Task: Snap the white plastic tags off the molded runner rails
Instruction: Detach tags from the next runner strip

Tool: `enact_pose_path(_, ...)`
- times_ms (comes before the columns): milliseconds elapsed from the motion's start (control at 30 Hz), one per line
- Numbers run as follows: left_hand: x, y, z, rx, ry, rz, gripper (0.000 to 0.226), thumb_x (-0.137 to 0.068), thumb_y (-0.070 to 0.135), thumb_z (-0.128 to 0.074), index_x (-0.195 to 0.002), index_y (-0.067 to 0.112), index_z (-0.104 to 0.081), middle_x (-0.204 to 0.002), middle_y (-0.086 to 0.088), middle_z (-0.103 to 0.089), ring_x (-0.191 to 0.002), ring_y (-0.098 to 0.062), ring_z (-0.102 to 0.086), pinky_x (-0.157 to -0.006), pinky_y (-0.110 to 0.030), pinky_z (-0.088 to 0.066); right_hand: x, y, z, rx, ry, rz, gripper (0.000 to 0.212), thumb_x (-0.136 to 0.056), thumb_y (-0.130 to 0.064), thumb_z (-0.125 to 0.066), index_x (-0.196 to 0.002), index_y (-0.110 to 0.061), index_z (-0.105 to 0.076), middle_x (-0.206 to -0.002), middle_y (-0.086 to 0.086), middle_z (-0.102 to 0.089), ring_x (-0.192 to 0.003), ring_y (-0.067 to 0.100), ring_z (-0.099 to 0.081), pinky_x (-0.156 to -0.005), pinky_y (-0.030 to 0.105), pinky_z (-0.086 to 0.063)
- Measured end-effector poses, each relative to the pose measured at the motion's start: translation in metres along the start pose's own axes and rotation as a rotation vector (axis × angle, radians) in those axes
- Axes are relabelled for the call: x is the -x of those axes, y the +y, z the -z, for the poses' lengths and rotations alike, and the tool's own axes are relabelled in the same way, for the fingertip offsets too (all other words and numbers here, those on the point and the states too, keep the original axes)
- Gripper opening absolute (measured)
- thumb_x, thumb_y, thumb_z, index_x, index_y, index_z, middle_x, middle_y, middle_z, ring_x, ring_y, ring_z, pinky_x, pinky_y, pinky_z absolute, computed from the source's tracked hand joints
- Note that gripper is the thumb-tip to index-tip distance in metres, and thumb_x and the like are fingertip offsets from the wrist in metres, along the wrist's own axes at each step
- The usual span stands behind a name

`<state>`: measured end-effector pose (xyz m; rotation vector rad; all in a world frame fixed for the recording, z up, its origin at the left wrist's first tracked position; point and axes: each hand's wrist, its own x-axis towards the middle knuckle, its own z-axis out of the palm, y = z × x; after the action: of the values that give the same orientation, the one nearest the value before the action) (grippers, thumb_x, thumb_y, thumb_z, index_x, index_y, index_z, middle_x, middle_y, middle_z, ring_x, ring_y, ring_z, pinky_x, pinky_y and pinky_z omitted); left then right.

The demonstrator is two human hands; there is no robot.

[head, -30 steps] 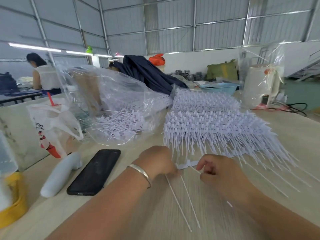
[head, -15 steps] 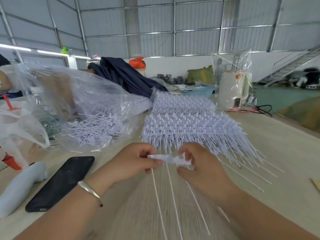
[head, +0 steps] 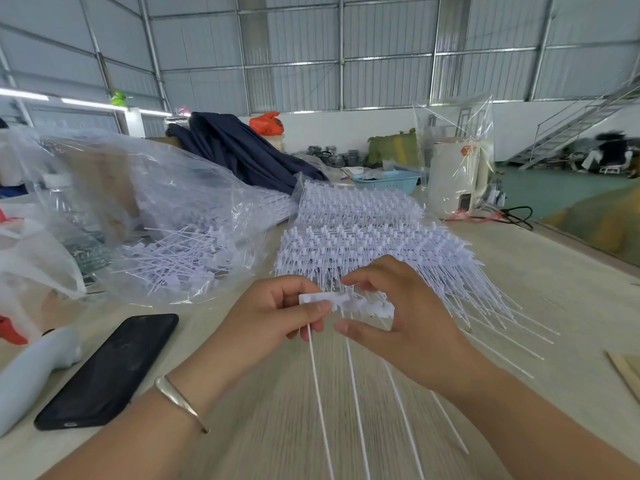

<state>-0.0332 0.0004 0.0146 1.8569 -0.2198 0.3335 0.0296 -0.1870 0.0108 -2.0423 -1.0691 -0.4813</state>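
A: What are the two hands holding?

B: A short strip of white plastic tags [head: 346,304], flat and small, joined side by side. The left hand [head: 273,318] pinches its left end between thumb and fingers. The right hand [head: 405,317] has its fingers curled around the right end, and the thumb comes from below. Thin white stems hang from the strip toward the camera, long and straight like wires.

A: Where is the strip?

B: It is lifted above the table [head: 554,306], just in front of the big pile of rails [head: 374,244].

A: How does the pile look?

B: It is white, very dense and spiky. Many rows of small square heads stand on top, and thin stems spread out to the right over the pale wood-grain surface. It looks like hard molded plastic.

A: And on the left side?

B: A clear, wrinkled plastic bag [head: 149,209] lies there, with loose tags inside [head: 180,261], mixed in all directions. Nearer is a black phone [head: 107,372], smooth and flat, and beside it a pale grey rounded object [head: 31,372]; I cannot tell what it is. The left wrist wears a thin metal bracelet [head: 180,403].

A: Behind the pile?

B: A dark blue cloth [head: 242,150], a light blue basket [head: 391,180], and a white container wrapped in clear film [head: 453,174]. The pile hides the table directly behind it.
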Motion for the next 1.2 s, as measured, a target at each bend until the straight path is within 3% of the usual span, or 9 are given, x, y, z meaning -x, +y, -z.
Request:
enact_pose_path(100,0.0,0.0,-0.006,0.014,-0.005,-0.009,0.015,-0.078,0.033,-0.076,-0.076,0.019,-0.071,-0.065,0.001,-0.063,-0.058,-0.008,-0.055,-0.056,-0.018,-0.04,0.003,-0.006,-0.001,0.063,0.008,-0.016,0.041,-0.074,-0.05,-0.069,-0.11,-0.033,-0.06,-0.073,-0.012,-0.049,-0.072,0.004,-0.049,-0.066,0.024,-0.042)
enact_pose_path(200,0.004,0.002,-0.012,-0.008,-0.084,-0.075,0.027,-0.078,0.045,-0.066,-0.087,0.019,-0.071,-0.074,0.004,-0.066,-0.068,-0.004,-0.058,-0.062,-0.015,-0.041,0.003,-0.006,-0.005,0.126,-0.016,-0.011,0.008,-0.083,-0.035,-0.064,-0.086,-0.031,-0.058,-0.062,-0.01,-0.049,-0.06,0.006,-0.049,-0.055,0.026,-0.04)
enact_pose_path(267,0.005,0.004,-0.013,-0.028,-0.114,-0.097,0.029,-0.081,0.046,-0.061,-0.093,0.022,-0.072,-0.088,-0.002,-0.07,-0.078,-0.008,-0.061,-0.066,-0.021,-0.043,0.001,-0.001,-0.005,0.102,-0.009,-0.034,0.02,-0.089,-0.026,-0.062,-0.072,-0.032,-0.052,-0.055,-0.01,-0.047,-0.052,0.007,-0.046,-0.051,0.022,-0.035)
enact_pose_path(500,0.003,-0.003,-0.01,-0.079,0.037,-0.026,0.026,-0.079,0.045,-0.063,-0.095,0.027,-0.072,-0.085,0.013,-0.068,-0.079,-0.004,-0.062,-0.066,-0.021,-0.045,-0.006,0.014,0.015,-0.655,0.103,-0.284,0.013,-0.085,-0.031,-0.066,-0.086,-0.023,-0.076,-0.056,-0.001,-0.058,-0.055,0.011,-0.054,-0.064,0.021,-0.045)
enact_pose_path(633,0.002,-0.008,-0.01,-0.178,0.03,-0.018,0.042,-0.068,0.062,-0.064,-0.108,0.049,-0.062,-0.108,0.027,-0.062,-0.099,0.001,-0.059,-0.082,-0.026,-0.048,-0.008,0.016,0.019,-1.031,0.062,-0.342,0.029,-0.077,-0.035,-0.064,-0.092,-0.013,-0.076,-0.061,0.005,-0.048,-0.058,0.013,-0.044,-0.069,0.026,-0.038)
enact_pose_path(800,0.002,-0.01,-0.012,-0.182,-0.046,-0.003,0.049,-0.07,0.064,-0.063,-0.118,0.058,-0.053,-0.118,0.024,-0.06,-0.103,-0.003,-0.061,-0.088,-0.034,-0.052,-0.006,0.016,0.018,-0.923,-0.015,-0.285,0.035,-0.08,-0.046,-0.067,-0.103,-0.021,-0.074,-0.057,-0.003,-0.044,-0.057,0.011,-0.041,-0.069,0.026,-0.035)
enact_pose_path(1000,0.001,-0.004,-0.013,0.04,-0.011,-0.022,0.032,-0.088,0.042,-0.055,-0.111,0.025,-0.068,-0.084,-0.001,-0.066,-0.074,-0.017,-0.064,-0.062,-0.026,-0.048,-0.002,0.011,0.008,-0.925,-0.204,-0.245,0.023,-0.078,-0.016,-0.07,-0.1,-0.008,-0.071,-0.073,-0.008,-0.066,-0.066,0.004,-0.058,-0.067,0.016,-0.048)
enact_pose_path(1133,0.0,0.0,-0.006,0.165,-0.011,0.049,0.05,-0.08,0.063,-0.057,-0.082,0.015,-0.069,-0.072,-0.01,-0.064,-0.061,-0.022,-0.059,-0.055,-0.027,-0.044,-0.001,0.009,0.004,-0.667,-0.097,-0.274,0.028,-0.07,-0.028,-0.078,-0.095,-0.016,-0.076,-0.09,0.009,-0.065,-0.081,0.013,-0.06,-0.079,0.024,-0.046)
enact_pose_path(1200,-0.001,0.001,-0.003,0.172,-0.088,0.088,0.065,-0.069,0.077,-0.06,-0.078,0.014,-0.07,-0.072,-0.016,-0.067,-0.058,-0.024,-0.061,-0.052,-0.025,-0.044,-0.002,0.009,0.003,-0.5,-0.08,-0.258,0.027,-0.069,-0.034,-0.078,-0.089,-0.017,-0.073,-0.093,0.002,-0.065,-0.088,0.013,-0.06,-0.084,0.025,-0.043)
